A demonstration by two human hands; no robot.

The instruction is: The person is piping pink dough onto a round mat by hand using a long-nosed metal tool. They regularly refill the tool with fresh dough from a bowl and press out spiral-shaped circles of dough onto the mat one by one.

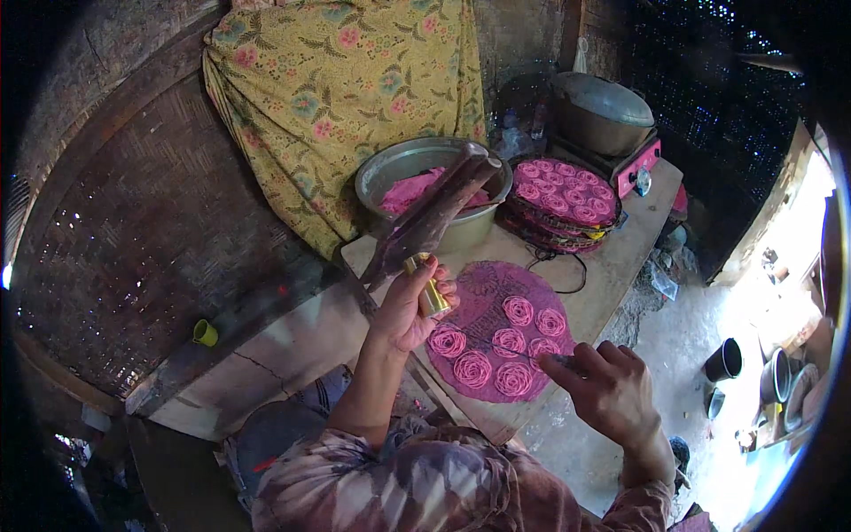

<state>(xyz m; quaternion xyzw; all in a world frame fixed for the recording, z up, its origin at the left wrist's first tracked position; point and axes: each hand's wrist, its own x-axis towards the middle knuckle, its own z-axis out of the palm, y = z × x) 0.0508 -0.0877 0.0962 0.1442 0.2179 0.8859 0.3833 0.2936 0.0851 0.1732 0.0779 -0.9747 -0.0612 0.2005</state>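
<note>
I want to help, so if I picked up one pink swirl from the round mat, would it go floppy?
Each pink swirl would probably sag or fall apart, being coiled from thin strands. It seems likely to be light, as it forms only a small, low nest on the round mat.

A pale table point(612, 270) runs from the middle of the frame toward the upper right. On it are a purple round mat point(483, 291), a metal basin point(470, 232), a stack of round trays point(551, 232) and a pink stove point(640, 168). A dark wooden beam point(429, 213) perhaps rests at its left edge; the contact is unclear.
</note>
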